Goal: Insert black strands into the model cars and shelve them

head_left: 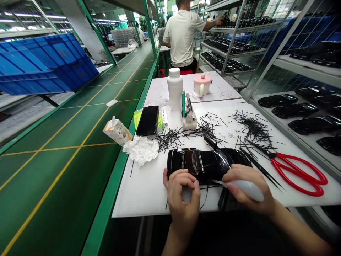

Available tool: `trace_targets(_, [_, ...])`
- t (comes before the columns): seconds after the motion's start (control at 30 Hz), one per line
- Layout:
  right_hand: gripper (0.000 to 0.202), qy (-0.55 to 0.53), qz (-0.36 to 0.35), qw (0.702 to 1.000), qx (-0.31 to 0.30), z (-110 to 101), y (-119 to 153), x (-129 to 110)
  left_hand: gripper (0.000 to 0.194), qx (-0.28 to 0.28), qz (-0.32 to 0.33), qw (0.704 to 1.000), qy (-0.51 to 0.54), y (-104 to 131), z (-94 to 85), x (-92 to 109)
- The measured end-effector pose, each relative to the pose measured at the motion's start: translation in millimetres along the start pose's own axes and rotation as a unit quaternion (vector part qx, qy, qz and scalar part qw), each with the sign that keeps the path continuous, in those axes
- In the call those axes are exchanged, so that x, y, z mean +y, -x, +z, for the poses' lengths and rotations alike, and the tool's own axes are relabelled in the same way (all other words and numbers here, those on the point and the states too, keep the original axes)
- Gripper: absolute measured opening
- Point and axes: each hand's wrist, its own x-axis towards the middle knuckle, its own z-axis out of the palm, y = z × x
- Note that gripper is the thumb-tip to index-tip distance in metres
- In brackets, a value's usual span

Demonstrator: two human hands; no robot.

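A glossy black model car [210, 161] lies sideways on the white table, between and just beyond my two hands. My left hand [182, 193] is at its near left side, fingers curled against the car's edge. In my right hand [250, 186] is a white squeeze bottle [249, 189], its thin tip pointing left at the car's near side. A thin black strip [206, 197] hangs near the car's lower edge. Several thin black strips [254, 128] lie scattered behind the car. To the right rest red-handled scissors [301, 174] and dark tweezers [262, 169].
Behind the car are a phone [148, 121], crumpled tissue [141, 150], a drink carton [118, 131], a white bottle [175, 89], a lidded cup [201, 85] and a tape dispenser [189, 119]. A green conveyor [64, 170] runs left; racks [306, 64] stand right. A person [183, 37] is ahead.
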Motion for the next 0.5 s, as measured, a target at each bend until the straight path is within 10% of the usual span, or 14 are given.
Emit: trace_targets(0.5, [0.008,0.044,-0.012,0.998,-0.038,2.3,-1.9,-0.5,0.021,0.006,0.001,1.0,-0.004,-0.1,-0.4,0.0])
